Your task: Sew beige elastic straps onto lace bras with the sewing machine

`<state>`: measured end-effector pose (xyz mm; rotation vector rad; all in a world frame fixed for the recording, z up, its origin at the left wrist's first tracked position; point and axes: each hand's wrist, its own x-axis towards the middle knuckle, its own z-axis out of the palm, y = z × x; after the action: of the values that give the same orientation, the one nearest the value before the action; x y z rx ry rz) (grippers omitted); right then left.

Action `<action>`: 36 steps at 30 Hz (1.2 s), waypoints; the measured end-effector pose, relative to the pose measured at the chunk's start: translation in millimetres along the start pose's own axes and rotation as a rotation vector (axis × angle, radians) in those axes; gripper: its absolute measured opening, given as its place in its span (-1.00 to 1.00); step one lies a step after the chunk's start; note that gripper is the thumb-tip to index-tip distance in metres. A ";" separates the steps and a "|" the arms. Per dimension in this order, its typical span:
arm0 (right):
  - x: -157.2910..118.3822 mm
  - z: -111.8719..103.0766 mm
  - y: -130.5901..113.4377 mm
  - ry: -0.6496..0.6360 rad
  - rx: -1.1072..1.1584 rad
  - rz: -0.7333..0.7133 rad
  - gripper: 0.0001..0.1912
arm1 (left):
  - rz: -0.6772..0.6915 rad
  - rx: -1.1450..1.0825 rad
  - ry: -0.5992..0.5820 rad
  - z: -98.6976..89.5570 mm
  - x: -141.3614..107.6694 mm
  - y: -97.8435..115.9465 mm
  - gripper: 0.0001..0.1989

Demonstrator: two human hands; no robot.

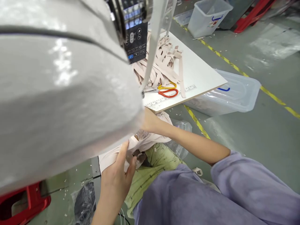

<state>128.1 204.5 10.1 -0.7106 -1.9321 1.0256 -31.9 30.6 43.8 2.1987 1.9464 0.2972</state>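
Pale pink fabric with a lace part (161, 137) lies bunched under the large white sewing machine head (70, 118). My left hand (116, 176) rests on the near side of this fabric, index finger stretched along it and thumb apart from it. On the far side, my right hand (150, 121) reaches to the fabric from the right. Its fingers are hidden behind the machine head, so their grip does not show. The needle area is also out of sight.
Beyond the machine's control panel (136, 43), a white board (199, 73) bears a heap of pink strips (164, 67) and red-and-yellow-handled scissors (167, 90). A lidded plastic box (239, 93), an open bin (203, 20) and a red stool-like piece (35, 200) stand on the floor.
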 end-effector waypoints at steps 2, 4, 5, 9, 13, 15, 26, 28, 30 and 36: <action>-3.8 2.2 -0.5 0.044 0.043 0.027 -0.95 | 0.006 0.005 0.022 -1.3 -1.0 0.2 -0.47; -9.7 3.6 -1.6 0.116 0.087 0.063 -0.93 | 0.017 -0.004 0.029 -1.8 -2.2 1.1 -0.45; -13.2 3.8 -2.0 0.158 0.108 0.076 -0.93 | 0.025 -0.010 0.031 -1.7 -2.8 1.7 -0.45; -27.1 1.8 -2.6 0.242 0.175 0.129 -0.94 | 0.035 -0.011 0.068 -1.7 -4.0 2.3 -0.46; -35.5 -2.5 -3.4 0.207 0.188 0.190 -0.92 | 0.033 0.011 0.078 -2.6 -2.7 1.9 -0.46; -37.9 -3.7 -4.1 0.195 0.191 0.209 -0.92 | 0.045 0.002 0.075 -3.1 -1.4 2.8 -0.45; -46.9 -2.3 -13.1 0.147 0.230 0.285 -0.88 | 0.027 -0.013 0.034 -4.3 4.7 9.9 -0.45; -47.3 -1.8 -14.7 0.144 0.243 0.291 -0.87 | 0.016 -0.016 0.035 -4.4 5.9 10.8 -0.47; -47.6 -1.3 -16.3 0.143 0.267 0.298 -0.86 | -0.004 -0.015 0.022 -4.5 6.4 12.0 -0.48; -50.0 0.3 -22.7 0.126 0.381 0.391 -0.82 | -0.146 -0.047 0.036 -3.3 3.1 21.2 -0.31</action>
<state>151.0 154.6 9.6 -0.9229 -1.4590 1.4991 -12.2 31.2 52.9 2.0231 2.0833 0.3581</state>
